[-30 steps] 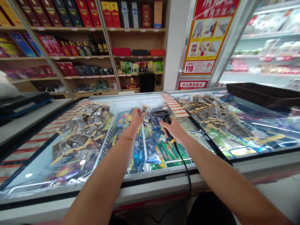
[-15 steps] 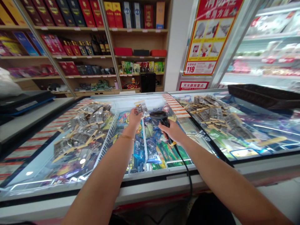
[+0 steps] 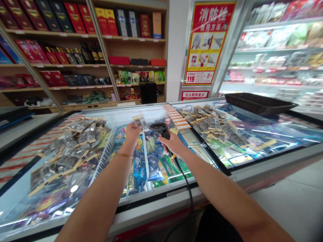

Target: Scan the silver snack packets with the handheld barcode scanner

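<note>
The right hand (image 3: 172, 143) grips one scanner (image 3: 160, 127) (head far-left, long axis slanting near-right), the left hand (image 3: 132, 132) pinches one packet (image 3: 141, 123)

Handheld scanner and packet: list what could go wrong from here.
The scanner in the right hand trails a cable over the freezer's front edge, where it might snag. The left hand holds a small packet above the bags in the freezer; if it slipped, it could drop among them.
</note>
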`<state>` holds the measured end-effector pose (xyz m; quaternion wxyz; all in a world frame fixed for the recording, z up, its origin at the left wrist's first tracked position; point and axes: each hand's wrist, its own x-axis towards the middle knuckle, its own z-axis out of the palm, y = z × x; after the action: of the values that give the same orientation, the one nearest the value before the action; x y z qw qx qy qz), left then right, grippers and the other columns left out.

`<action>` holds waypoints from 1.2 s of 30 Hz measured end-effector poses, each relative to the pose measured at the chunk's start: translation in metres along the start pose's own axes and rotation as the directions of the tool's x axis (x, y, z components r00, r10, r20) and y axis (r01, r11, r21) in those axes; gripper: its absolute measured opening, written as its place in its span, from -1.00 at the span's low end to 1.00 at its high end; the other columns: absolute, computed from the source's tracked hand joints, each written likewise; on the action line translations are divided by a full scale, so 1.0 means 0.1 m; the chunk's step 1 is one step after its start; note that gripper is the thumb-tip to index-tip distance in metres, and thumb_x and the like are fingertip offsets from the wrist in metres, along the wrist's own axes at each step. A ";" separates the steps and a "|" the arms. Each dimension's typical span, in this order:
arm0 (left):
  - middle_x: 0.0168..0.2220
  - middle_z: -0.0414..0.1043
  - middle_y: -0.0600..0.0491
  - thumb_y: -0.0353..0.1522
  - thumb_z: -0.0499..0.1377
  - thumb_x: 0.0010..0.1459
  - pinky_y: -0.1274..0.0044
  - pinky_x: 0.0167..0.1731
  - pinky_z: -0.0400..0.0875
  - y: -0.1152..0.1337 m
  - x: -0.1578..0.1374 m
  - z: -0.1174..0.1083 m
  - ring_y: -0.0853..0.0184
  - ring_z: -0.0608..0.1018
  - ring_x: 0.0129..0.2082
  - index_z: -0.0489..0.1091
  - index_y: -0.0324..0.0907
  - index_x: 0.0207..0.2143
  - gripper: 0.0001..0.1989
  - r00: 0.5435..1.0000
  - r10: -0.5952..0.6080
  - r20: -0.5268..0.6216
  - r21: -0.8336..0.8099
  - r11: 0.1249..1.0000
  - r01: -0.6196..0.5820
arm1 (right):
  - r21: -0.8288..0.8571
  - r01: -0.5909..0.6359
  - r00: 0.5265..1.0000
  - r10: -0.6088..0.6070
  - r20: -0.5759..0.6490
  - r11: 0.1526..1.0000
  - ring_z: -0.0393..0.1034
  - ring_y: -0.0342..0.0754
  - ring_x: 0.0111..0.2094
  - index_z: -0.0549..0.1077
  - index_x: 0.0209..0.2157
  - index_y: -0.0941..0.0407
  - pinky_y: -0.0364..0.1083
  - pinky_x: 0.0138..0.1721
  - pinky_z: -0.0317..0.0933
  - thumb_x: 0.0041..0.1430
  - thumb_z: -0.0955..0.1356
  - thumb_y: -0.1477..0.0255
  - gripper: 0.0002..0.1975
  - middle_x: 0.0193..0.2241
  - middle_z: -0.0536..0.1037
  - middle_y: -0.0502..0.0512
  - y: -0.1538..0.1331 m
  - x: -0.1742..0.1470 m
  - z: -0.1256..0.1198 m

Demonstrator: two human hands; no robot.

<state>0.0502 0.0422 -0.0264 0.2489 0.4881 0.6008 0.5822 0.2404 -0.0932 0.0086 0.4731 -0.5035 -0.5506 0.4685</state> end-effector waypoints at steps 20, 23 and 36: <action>-0.31 0.47 0.04 -0.44 0.39 -0.03 0.47 -0.38 0.47 1.56 -1.31 1.96 0.35 0.56 -0.42 0.31 -0.17 -0.13 -0.58 0.839 0.018 0.544 -0.137 0.988 0.068 | 0.106 0.007 0.841 0.051 -0.538 0.994 0.19 -0.20 -0.74 0.31 -0.35 0.09 -0.19 -0.73 0.10 0.07 0.45 0.38 -0.77 -0.67 0.34 -0.14 -0.30 -0.68 -2.28; -0.34 0.46 0.06 -0.49 0.39 -0.06 0.44 -0.31 0.46 1.78 -1.53 2.40 0.31 0.56 -0.39 0.33 -0.17 -0.13 -0.56 0.798 0.099 0.594 -0.160 0.987 -0.004 | 0.127 0.011 0.799 0.068 -0.598 0.992 0.20 -0.19 -0.73 0.32 -0.35 0.10 -0.18 -0.73 0.11 0.07 0.43 0.40 -0.80 -0.67 0.34 -0.13 -0.31 -0.79 -2.56; 0.05 0.39 -0.23 -0.49 0.26 0.10 0.28 0.07 0.30 1.79 -1.53 2.57 0.05 0.46 0.08 0.29 -0.20 0.05 -0.55 0.665 0.474 0.577 0.071 0.782 -0.619 | 0.124 -0.023 0.806 0.092 -0.585 0.992 0.19 -0.18 -0.73 0.29 -0.36 0.08 -0.17 -0.72 0.10 0.08 0.41 0.42 -0.81 -0.68 0.34 -0.14 -0.15 -0.74 -2.58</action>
<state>0.3872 -0.0019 0.0501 0.1499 0.8154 0.4031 0.3875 0.4980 -0.1575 0.0490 0.6334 -0.6131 -0.3344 0.3332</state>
